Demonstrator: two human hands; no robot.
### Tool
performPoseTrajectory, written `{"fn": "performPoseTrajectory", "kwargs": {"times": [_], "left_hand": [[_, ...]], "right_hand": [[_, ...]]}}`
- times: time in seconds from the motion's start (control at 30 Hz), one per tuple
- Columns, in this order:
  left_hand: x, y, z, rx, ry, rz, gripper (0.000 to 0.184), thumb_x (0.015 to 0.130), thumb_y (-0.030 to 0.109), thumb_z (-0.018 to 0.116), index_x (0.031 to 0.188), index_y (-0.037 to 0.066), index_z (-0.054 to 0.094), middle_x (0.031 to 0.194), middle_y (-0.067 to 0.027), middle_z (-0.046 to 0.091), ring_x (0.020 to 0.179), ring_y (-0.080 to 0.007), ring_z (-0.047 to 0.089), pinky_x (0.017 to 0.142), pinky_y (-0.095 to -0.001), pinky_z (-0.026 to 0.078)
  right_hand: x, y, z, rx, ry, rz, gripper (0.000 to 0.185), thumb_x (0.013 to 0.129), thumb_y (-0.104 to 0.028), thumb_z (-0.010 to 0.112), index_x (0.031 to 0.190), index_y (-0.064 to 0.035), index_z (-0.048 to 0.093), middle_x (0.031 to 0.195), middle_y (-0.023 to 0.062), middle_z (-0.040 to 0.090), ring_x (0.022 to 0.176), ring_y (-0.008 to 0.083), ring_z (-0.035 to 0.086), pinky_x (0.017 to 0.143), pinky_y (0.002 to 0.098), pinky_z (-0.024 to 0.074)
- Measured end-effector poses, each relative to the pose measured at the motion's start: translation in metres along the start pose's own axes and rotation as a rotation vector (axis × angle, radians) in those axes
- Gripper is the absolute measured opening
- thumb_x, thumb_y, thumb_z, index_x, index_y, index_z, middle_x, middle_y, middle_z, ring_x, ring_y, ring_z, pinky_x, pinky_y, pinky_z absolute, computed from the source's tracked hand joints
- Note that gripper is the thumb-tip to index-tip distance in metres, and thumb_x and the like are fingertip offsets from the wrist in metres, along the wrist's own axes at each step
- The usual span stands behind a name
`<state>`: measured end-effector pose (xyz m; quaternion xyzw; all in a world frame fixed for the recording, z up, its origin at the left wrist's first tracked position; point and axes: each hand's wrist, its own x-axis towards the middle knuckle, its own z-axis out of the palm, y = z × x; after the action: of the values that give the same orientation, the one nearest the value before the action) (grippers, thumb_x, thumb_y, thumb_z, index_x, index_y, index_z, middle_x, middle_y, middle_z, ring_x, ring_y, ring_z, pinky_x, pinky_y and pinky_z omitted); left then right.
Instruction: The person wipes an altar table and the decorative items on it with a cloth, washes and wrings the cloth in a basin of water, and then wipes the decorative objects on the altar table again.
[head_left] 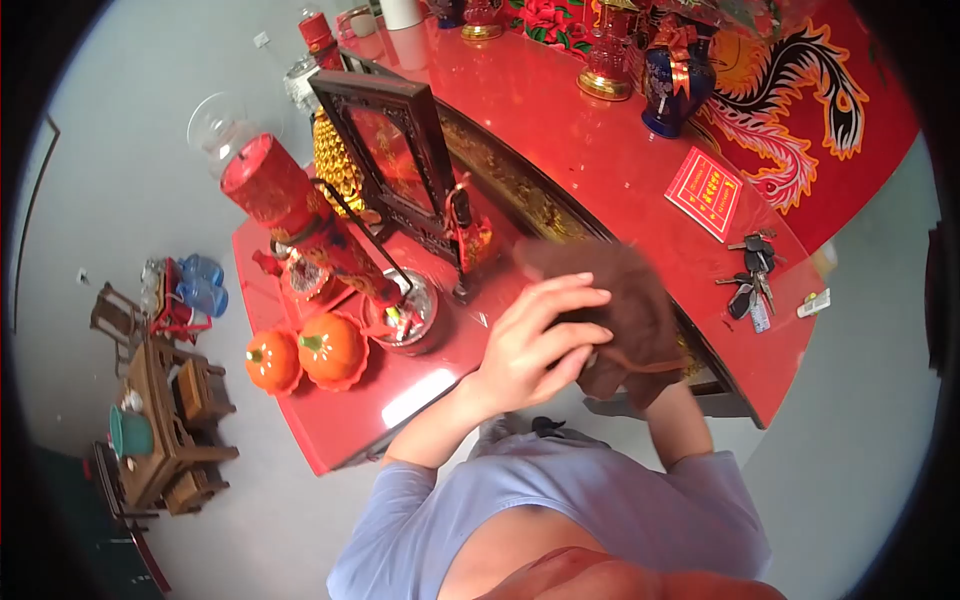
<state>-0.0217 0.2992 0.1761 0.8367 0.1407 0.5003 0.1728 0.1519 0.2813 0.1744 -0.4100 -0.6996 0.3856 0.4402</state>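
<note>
A dark brown cloth (640, 310) hangs in front of me, above the edge between the two red table levels. My left hand (545, 335) is closed on its left side, fingers bent and thumb tucked beneath them. The cloth covers my right hand; only the right forearm (680, 425) shows below it, so those fingers are hidden. Left of my hands stand a carved dark wooden frame (390, 150) and a glass bowl (408, 315) with small bits in it.
Two orange ceramic pumpkins (332, 350) and a tall red candle (265, 185) stand on the lower red table (330, 430). Keys (757, 270), a red booklet (704, 193), a small tube (813, 303) and a blue vase (672, 90) occupy the upper level. A wooden table (150, 470) stands far left.
</note>
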Motion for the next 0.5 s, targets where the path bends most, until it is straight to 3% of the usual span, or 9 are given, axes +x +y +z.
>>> {"fn": "performPoseTrajectory", "kwargs": {"times": [0.03, 0.1, 0.17, 0.2, 0.33, 0.37, 0.4, 0.43, 0.5], "left_hand": [[0.004, -0.010, -0.008, 0.001, 0.102, 0.047, 0.017, 0.076, 0.001, 0.065, 0.092, 0.006, 0.069, 0.116, -0.0136, 0.064, 0.113, -0.0344, 0.059, 0.093, -0.0447, 0.049], [0.016, -0.029, -0.015, -0.018, 0.210, 0.060, 0.019, 0.074, -0.001, 0.063, 0.091, 0.005, 0.069, 0.114, -0.0142, 0.065, 0.108, -0.0350, 0.060, 0.091, -0.0434, 0.049], [0.021, -0.055, -0.009, -0.070, 0.313, -0.008, 0.022, 0.077, 0.000, 0.062, 0.098, 0.004, 0.066, 0.118, -0.0169, 0.062, 0.110, -0.0351, 0.059, 0.094, -0.0432, 0.047], [0.022, -0.068, -0.006, -0.101, 0.271, -0.085, 0.028, 0.080, -0.004, 0.058, 0.107, 0.002, 0.061, 0.127, -0.0186, 0.056, 0.120, -0.0324, 0.052, 0.100, -0.0440, 0.043], [0.020, -0.128, 0.021, -0.201, 0.320, -0.288, 0.038, 0.085, -0.005, 0.054, 0.122, 0.002, 0.051, 0.136, -0.0160, 0.044, 0.128, -0.0277, 0.045, 0.106, -0.0394, 0.042], [0.020, -0.140, 0.024, -0.182, 0.338, -0.325, 0.038, 0.085, -0.005, 0.054, 0.122, 0.002, 0.051, 0.137, -0.0158, 0.044, 0.128, -0.0275, 0.045, 0.106, -0.0392, 0.042], [0.022, -0.151, 0.026, -0.160, 0.357, -0.362, 0.038, 0.085, -0.005, 0.054, 0.122, 0.002, 0.051, 0.137, -0.0156, 0.044, 0.129, -0.0273, 0.045, 0.106, -0.0391, 0.042], [0.023, -0.162, 0.028, -0.136, 0.375, -0.397, 0.038, 0.086, -0.004, 0.054, 0.122, 0.002, 0.050, 0.137, -0.0154, 0.043, 0.129, -0.0271, 0.045, 0.106, -0.0389, 0.042], [0.031, -0.184, 0.033, -0.079, 0.455, -0.450, 0.039, 0.086, -0.003, 0.055, 0.124, 0.003, 0.049, 0.137, -0.0166, 0.044, 0.130, -0.0301, 0.043, 0.108, -0.0409, 0.037]], "right_hand": [[0.023, -0.025, -0.016, -0.391, 0.026, -0.136, 0.044, 0.095, -0.021, 0.056, 0.135, -0.0043, 0.049, 0.131, 0.0117, 0.055, 0.113, 0.0222, 0.059, 0.095, 0.0360, 0.0518], [0.052, -0.058, -0.027, 0.020, 0.085, -0.047, 0.047, 0.093, -0.023, 0.058, 0.135, -0.0041, 0.048, 0.128, 0.0110, 0.056, 0.112, 0.0233, 0.059, 0.088, 0.0358, 0.0528], [0.080, -0.064, -0.036, 0.584, 0.321, -0.069, 0.047, 0.093, -0.029, 0.059, 0.131, -0.0032, 0.050, 0.119, 0.0092, 0.060, 0.103, 0.0232, 0.062, 0.080, 0.0332, 0.0526], [0.102, -0.066, -0.037, 0.613, 0.500, -0.102, 0.049, 0.094, -0.035, 0.059, 0.129, -0.0028, 0.050, 0.114, 0.0081, 0.062, 0.097, 0.0222, 0.063, 0.077, 0.0314, 0.0519], [0.243, 0.015, -0.129, -0.439, 0.462, -0.049, 0.088, 0.093, -0.073, 0.035, 0.109, 0.0095, 0.060, 0.105, 0.0167, 0.065, 0.092, 0.0307, 0.063, 0.088, 0.0391, 0.0465], [0.263, 0.017, -0.132, -0.650, 0.277, 0.189, 0.080, 0.096, -0.063, 0.042, 0.122, 0.0116, 0.054, 0.115, 0.0211, 0.063, 0.111, 0.0248, 0.058, 0.099, 0.0341, 0.0416], [0.287, 0.045, -0.137, -0.770, 0.105, 0.273, 0.078, 0.097, -0.061, 0.042, 0.119, 0.0118, 0.055, 0.110, 0.0276, 0.064, 0.109, 0.0322, 0.061, 0.099, 0.0391, 0.0426], [0.292, 0.068, -0.128, -0.947, 0.137, 0.167, 0.075, 0.096, -0.058, 0.045, 0.123, 0.0103, 0.054, 0.121, 0.0289, 0.060, 0.118, 0.0386, 0.056, 0.102, 0.0413, 0.0419], [0.306, 0.101, -0.126, -1.264, -0.034, 0.088, 0.075, 0.092, -0.062, 0.049, 0.134, 0.0009, 0.051, 0.141, 0.0283, 0.046, 0.127, 0.0396, 0.050, 0.105, 0.0481, 0.0416]]}}
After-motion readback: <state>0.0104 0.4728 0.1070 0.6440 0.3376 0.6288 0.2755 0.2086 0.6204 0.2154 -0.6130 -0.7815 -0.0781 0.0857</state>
